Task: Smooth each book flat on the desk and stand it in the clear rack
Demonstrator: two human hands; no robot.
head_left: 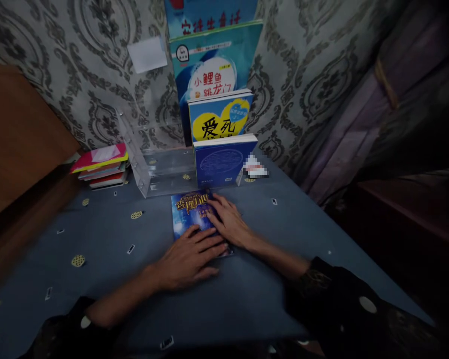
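Note:
A blue book (pixel 192 215) with gold lettering lies flat on the table in front of me, its cover facing up. Across its lower part rests my left hand (pixel 190 258), fingers spread and stretched toward the right. My right hand (pixel 230 222) lies on the book's right side with its fingers extended. Neither hand is closed round anything. Just beyond the book, a dark blue book (pixel 222 162) stands upright in a clear acrylic rack (pixel 160 185). Behind it rise a yellow-and-blue book (pixel 202 124) and a teal picture book (pixel 217 55), with another blue book (pixel 213 12) highest.
A stack of books (pixel 103 172) with a pink top lies at the back left. White paper (pixel 147 55) is against the patterned wall (pixel 97 45). A brown wooden panel (pixel 26 139) borders the left, a tied curtain (pixel 344 99) the right. Blue-grey cloth (pixel 105 279) covers the table.

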